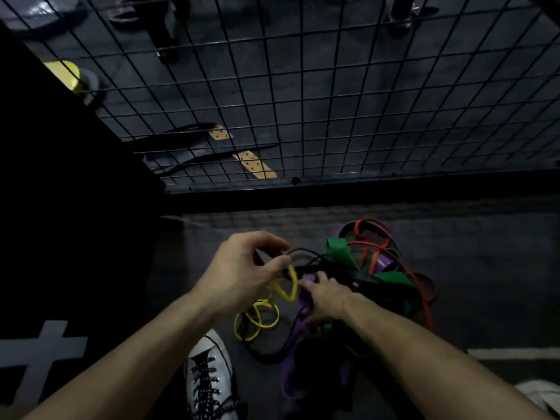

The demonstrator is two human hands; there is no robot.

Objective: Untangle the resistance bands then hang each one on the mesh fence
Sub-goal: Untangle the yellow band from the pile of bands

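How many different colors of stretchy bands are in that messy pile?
5, though some may be hidden. Yellow band nearest the left hand, thin black band pinched above it, purple band under the right hand, green band behind, red band at the far right.

Dim room; dark floor (485, 268) with white painted lines (36, 350).

Hidden: my right hand's (328, 294) fingertips, buried in the band tangle (363, 277); white shoe (210, 377) cut off at bottom edge.
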